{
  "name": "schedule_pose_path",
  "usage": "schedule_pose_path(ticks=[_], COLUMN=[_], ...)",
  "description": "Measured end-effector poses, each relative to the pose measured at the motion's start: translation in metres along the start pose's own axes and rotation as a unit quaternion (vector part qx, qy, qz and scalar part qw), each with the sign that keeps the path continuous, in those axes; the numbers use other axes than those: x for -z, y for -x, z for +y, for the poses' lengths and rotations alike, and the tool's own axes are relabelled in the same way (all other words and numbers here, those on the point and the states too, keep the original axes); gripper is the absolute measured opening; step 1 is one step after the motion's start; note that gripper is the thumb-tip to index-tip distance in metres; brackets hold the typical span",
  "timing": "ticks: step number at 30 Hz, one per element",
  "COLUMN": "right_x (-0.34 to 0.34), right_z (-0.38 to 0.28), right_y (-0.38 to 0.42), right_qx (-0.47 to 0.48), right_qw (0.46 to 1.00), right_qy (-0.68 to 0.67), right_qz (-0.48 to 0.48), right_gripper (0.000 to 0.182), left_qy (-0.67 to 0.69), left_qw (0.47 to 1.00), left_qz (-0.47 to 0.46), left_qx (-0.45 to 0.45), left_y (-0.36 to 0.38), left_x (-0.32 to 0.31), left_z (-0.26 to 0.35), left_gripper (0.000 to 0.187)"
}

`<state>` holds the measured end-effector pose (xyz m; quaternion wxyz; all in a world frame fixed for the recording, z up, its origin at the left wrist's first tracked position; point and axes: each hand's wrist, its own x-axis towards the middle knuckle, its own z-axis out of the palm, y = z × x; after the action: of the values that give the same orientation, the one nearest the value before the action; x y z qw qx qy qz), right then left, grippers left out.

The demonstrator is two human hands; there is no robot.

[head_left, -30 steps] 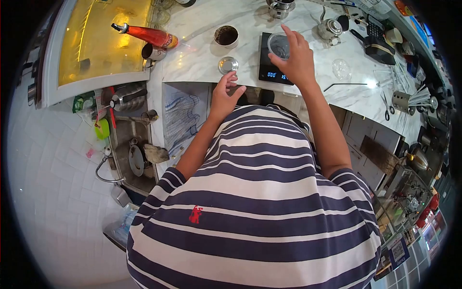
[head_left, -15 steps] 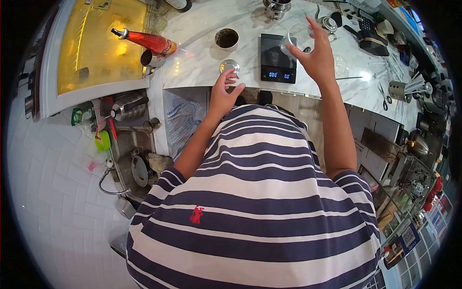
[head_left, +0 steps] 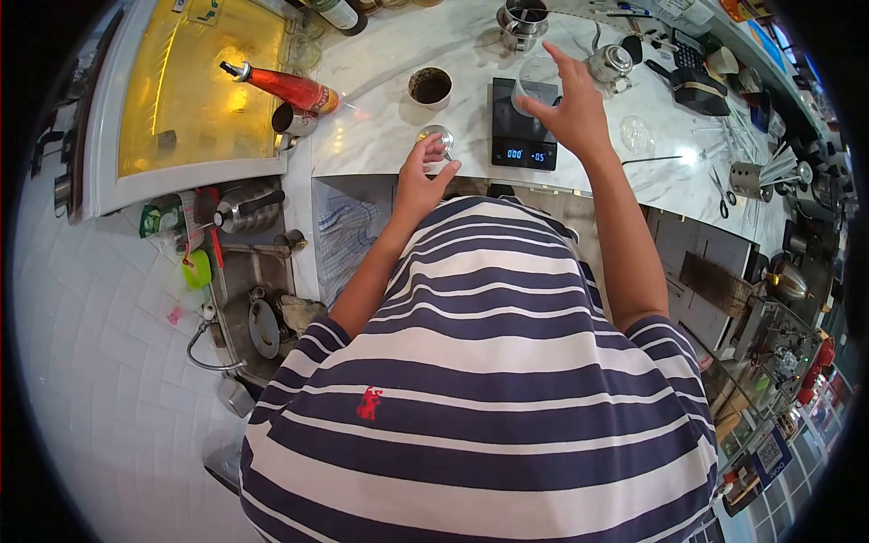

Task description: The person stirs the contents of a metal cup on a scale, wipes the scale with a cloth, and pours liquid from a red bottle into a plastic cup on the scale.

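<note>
My right hand [head_left: 579,107] has its thumb and fingers around a clear cup [head_left: 529,98], which overlaps the dark top of a black digital scale [head_left: 524,134]. Blue digits glow on the scale's front strip. To the left, my left hand [head_left: 419,188] is open, palm inward, with thumb and fingers apart. Its fingertips overlap the lower rim of a small round metal piece [head_left: 437,137] near the counter's front edge. A cup with dark contents [head_left: 430,88] stands just beyond that piece.
A red bottle with a pour spout [head_left: 290,89] and a metal cup [head_left: 294,119] are at the left. A metal coffee dripper [head_left: 522,25] and a small kettle [head_left: 611,61] stand at the back. Scissors [head_left: 723,194] and a clear round lid [head_left: 636,133] lie at the right.
The cup in my right hand has come lower and left over the scale, whose right-hand reading went from 0.0 to about -0.5. My left hand stays by the metal piece.
</note>
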<state>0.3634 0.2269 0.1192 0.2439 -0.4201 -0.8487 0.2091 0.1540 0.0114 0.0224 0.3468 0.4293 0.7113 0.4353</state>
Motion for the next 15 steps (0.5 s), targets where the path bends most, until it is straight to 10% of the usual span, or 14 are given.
schedule_pose_path(ticks=[15], right_x=[0.003], right_z=[0.005], right_y=[-0.004], right_qx=[0.017], right_qw=[1.000], right_qy=[-0.012], right_qz=[-0.006], right_gripper=[0.091], left_qy=[-0.024], left_qw=[0.998], left_qz=[-0.051], left_qx=[-0.030], left_y=[-0.034], left_x=[-0.039], left_z=[0.014], left_gripper=[0.055])
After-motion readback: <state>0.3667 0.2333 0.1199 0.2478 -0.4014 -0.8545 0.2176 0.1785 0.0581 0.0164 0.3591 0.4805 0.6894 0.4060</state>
